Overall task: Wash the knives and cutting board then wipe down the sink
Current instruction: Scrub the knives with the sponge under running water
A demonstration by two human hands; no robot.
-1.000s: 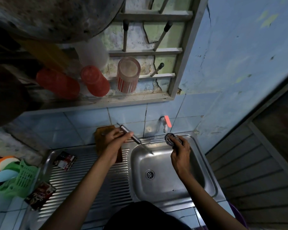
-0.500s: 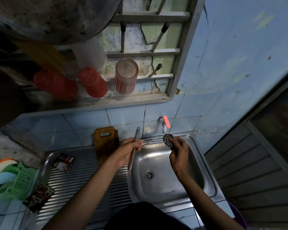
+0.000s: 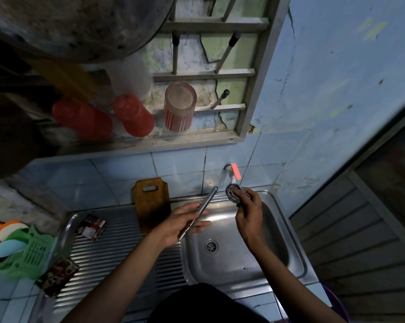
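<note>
Steel knife [image 3: 198, 214] lies diagonally across left hand [image 3: 180, 226] at frame centre, fingers curled round it, handle end pointing up toward the tap [image 3: 231, 174]. Right hand [image 3: 249, 213] grips a dark scouring pad [image 3: 235, 193] just under the tap, over the stainless sink [image 3: 278, 231] basin. Wooden cutting board [image 3: 151, 201] leans upright against the blue tiled wall behind the ribbed drainboard [image 3: 117, 259]. Green plastic basket [image 3: 31, 252] at left edge. Red tumblers [image 3: 132, 115] and a striped glass [image 3: 179, 107] sit inverted on the wall rack, upper centre.
</note>
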